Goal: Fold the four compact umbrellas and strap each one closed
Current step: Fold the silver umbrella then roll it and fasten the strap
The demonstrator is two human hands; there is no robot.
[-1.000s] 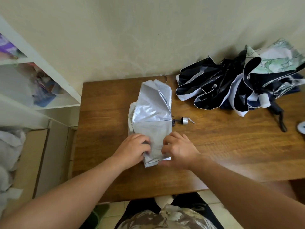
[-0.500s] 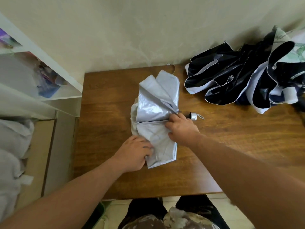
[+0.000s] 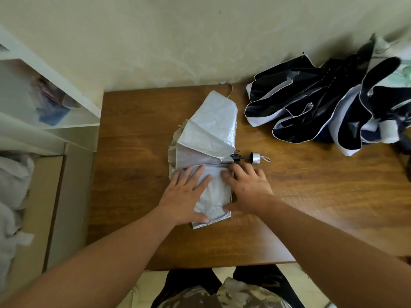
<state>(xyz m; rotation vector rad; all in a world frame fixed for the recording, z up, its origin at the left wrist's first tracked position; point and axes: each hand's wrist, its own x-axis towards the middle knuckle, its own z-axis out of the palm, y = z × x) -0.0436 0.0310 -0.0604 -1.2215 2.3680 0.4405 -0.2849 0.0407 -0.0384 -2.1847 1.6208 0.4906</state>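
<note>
A silver compact umbrella (image 3: 211,134) lies collapsed but loose on the wooden table (image 3: 133,134), its silver handle cap (image 3: 255,157) pointing right. My left hand (image 3: 184,194) lies flat, fingers spread, on the near-left part of its fabric. My right hand (image 3: 246,185) presses flat on the near-right part, beside the shaft. Neither hand grips anything. At the back right sits a heap of unfolded umbrellas: a black one with white trim (image 3: 311,112) and a pale green patterned one (image 3: 400,74) partly out of frame.
A white shelf unit (image 3: 55,112) stands left of the table, with white bags (image 3: 11,196) below it. The wall runs along the table's far edge. The table's near edge is just above my lap (image 3: 222,290).
Both hands went from pinching the fabric's near end to lying flat and spread on it. The right hand reached up to the shaft, then came back down. The view shifted left.
</note>
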